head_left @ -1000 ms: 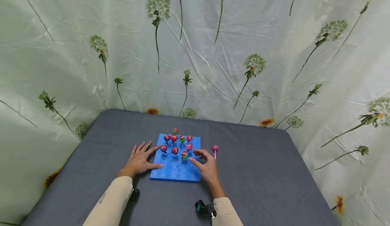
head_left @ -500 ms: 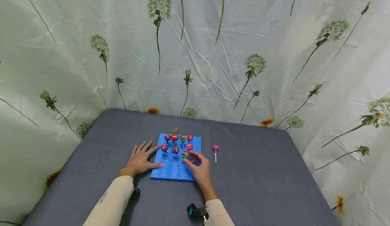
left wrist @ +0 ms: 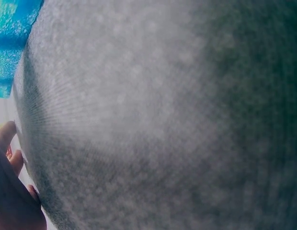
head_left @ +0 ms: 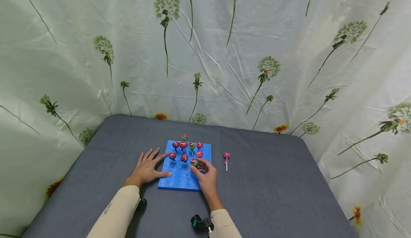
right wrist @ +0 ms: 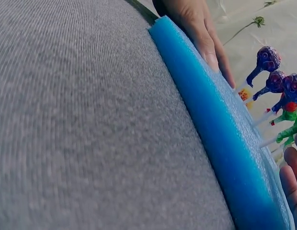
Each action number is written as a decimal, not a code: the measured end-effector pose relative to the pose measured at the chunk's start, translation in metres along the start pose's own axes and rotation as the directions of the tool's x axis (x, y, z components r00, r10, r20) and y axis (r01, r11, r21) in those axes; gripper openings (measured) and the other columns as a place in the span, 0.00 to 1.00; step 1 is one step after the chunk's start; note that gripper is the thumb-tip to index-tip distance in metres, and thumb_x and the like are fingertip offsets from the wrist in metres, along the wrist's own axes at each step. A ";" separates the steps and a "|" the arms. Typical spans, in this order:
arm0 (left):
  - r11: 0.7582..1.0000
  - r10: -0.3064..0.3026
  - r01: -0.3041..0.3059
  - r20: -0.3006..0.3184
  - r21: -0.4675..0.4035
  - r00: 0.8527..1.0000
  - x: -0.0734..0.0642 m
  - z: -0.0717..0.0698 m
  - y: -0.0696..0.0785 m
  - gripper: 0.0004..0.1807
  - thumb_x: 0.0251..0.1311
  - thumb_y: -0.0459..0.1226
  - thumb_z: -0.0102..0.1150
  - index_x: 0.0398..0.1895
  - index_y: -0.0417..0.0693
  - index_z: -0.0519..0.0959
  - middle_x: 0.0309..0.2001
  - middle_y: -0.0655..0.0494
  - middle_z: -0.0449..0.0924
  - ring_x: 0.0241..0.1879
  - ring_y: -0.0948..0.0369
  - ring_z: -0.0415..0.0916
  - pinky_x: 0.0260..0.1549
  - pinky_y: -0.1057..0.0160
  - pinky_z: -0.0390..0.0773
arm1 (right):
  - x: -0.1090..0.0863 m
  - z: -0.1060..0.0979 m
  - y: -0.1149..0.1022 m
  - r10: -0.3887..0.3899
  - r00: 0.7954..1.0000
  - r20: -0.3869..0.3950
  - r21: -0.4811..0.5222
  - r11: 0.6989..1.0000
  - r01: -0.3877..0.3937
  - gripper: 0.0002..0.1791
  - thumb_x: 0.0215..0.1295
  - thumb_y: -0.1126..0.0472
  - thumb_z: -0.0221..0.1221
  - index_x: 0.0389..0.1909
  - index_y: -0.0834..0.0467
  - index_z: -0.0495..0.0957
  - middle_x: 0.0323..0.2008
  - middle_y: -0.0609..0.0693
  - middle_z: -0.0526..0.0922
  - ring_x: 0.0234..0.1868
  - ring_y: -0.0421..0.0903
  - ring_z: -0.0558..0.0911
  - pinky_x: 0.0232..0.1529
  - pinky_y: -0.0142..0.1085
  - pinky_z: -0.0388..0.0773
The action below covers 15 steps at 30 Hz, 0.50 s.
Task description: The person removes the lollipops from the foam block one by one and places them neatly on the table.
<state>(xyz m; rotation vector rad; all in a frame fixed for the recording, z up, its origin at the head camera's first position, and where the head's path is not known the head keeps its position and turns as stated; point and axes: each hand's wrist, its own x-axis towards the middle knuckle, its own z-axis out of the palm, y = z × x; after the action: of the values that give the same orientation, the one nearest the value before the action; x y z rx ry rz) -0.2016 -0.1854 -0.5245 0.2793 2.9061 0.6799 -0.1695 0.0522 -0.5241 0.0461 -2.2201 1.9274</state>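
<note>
A blue foam board (head_left: 179, 181) lies on the grey table with several wrapped lollipops standing in it. My left hand (head_left: 146, 169) rests at its left edge, fingers spread, thumb and index finger on the board. My right hand (head_left: 208, 179) pinches the front right lollipop (head_left: 194, 162), which has a red and green wrapper, between thumb and fingers. The lollipop's white stick runs down to the board in the right wrist view, where dark purple lollipops (right wrist: 268, 58) stand behind it. The left wrist view shows mostly grey cloth, with a corner of the board.
A pink lollipop (head_left: 226, 155) lies on the grey tablecloth (head_left: 263, 181) to the right of the board. Behind the table hangs a pale curtain (head_left: 218, 59) printed with dandelions. Small holes dot the front part of the board.
My right hand has moved left from the board's right side to the front right red and green lollipop, and its fingers have closed round it. The left hand has stayed still.
</note>
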 end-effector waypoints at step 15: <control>1.000 -0.003 0.003 0.004 -0.003 1.000 0.000 -0.001 0.001 0.52 0.44 0.69 0.62 0.71 0.53 0.64 0.72 0.34 0.51 0.71 0.33 0.41 0.65 0.31 0.34 | -0.011 -0.002 -0.043 -0.058 0.998 0.010 -0.020 0.998 0.058 0.14 0.59 0.69 0.66 0.45 0.69 0.78 0.40 0.60 0.82 0.41 0.61 0.80 0.43 0.32 0.79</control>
<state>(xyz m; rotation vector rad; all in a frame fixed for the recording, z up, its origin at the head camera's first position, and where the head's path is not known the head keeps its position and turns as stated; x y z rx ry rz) -0.2012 -0.1846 -0.5230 0.2749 2.9005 0.6826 -0.1523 0.0464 -0.4842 0.1155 -2.2182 1.8783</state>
